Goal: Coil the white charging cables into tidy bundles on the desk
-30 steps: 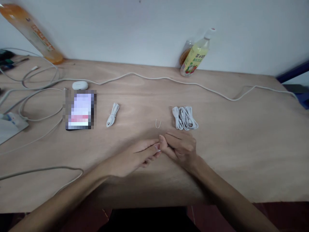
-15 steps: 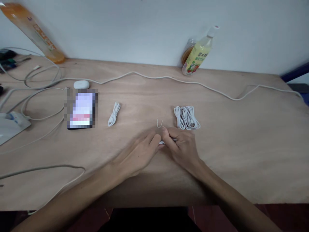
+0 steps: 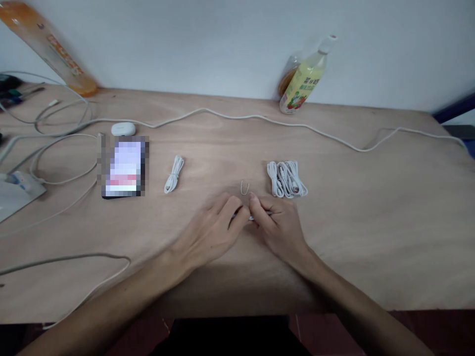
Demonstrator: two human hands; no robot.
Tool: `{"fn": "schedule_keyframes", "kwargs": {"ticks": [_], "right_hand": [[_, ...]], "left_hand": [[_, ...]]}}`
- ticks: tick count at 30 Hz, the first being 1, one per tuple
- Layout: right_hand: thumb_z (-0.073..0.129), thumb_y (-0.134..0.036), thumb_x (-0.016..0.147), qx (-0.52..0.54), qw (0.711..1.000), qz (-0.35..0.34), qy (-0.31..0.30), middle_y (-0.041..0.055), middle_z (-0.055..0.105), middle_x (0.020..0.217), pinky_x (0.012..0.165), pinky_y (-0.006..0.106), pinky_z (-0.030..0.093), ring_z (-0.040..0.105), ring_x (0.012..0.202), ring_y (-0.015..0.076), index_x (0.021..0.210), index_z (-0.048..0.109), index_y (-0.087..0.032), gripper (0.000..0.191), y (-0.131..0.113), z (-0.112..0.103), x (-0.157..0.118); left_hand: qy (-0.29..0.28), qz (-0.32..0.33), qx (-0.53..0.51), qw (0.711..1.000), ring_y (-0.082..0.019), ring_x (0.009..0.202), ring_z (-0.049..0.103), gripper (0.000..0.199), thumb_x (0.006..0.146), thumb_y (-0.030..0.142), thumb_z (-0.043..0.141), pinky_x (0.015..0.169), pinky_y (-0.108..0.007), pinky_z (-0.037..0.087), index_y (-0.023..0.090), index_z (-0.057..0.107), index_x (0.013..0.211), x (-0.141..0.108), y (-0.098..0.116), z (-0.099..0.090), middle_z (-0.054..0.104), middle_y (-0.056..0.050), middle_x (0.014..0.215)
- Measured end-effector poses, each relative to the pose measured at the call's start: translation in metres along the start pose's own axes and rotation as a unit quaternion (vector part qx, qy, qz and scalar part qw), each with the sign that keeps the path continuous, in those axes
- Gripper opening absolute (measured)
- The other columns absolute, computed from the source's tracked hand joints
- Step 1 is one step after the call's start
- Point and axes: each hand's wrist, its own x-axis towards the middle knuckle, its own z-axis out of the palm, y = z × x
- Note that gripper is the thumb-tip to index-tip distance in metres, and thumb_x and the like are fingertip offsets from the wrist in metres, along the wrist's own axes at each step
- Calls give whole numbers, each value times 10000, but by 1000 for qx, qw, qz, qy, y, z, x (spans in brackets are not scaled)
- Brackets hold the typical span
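Observation:
Both hands meet over the wooden table, with a white cable (image 3: 251, 217) mostly hidden between them. My left hand (image 3: 218, 225) is closed on the cable's left part, its fingers bent. My right hand (image 3: 278, 220) grips the cable's right part, thumb on top. Just beyond the fingertips lies a small U-shaped white wire tie (image 3: 245, 188). Coiled white cables (image 3: 285, 179) rest side by side beyond my right hand. One tied white cable bundle (image 3: 174, 174) lies by itself farther left.
A phone (image 3: 125, 165) with a blurred screen and a white earphone case (image 3: 123, 129) are at left, near loose cables. A long white cord (image 3: 256, 116) crosses the table's back. An orange bottle (image 3: 55, 52) and a yellow-labelled bottle (image 3: 306, 79) stand by the wall.
My left hand's fingers have shifted and arched slightly, showing a gap between thumb and index finger. My right hand has hardly moved. The whole view has shifted slightly.

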Motion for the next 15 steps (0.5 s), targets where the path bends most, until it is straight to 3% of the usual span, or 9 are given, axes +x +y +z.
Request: {"fn": "schedule_keyframes", "kwargs": {"ticks": [3,7,10,15], "right_hand": [[495,-264,1094,-10,1000,-9,6,-59,381,521,489,291,249,341,483,99,598,364,-240,514,2,2,-1],[493,-232,1109,-49,997,-48,35,-56,403,537,514,306,259,350,495,104,615,366,-241,510,5,4,-2],[510,-171,1090,-76,991,-96,52,-54,431,552,527,317,268,360,500,106,623,408,-237,482,6,5,-2],[580,-107,1059,-133,973,-171,85,-50,468,578,525,324,276,357,514,111,622,478,-234,466,8,3,-2]], "left_hand": [[-25,5,-20,999,-227,836,675,395,1166,124,311,745,-350,602,151,692,1062,0,0,-1,686,-54,859],[-98,-30,-88,991,-238,905,694,395,1175,155,289,829,-389,624,163,683,1148,-2,0,-1,727,-67,984],[-131,-78,-173,973,-242,927,716,346,1188,214,304,834,-397,623,175,648,1194,-5,1,-2,740,-79,1056],[-128,-137,-336,923,-228,843,710,261,1193,281,345,760,-373,580,203,573,1092,-3,1,-8,736,-70,1006]]}}
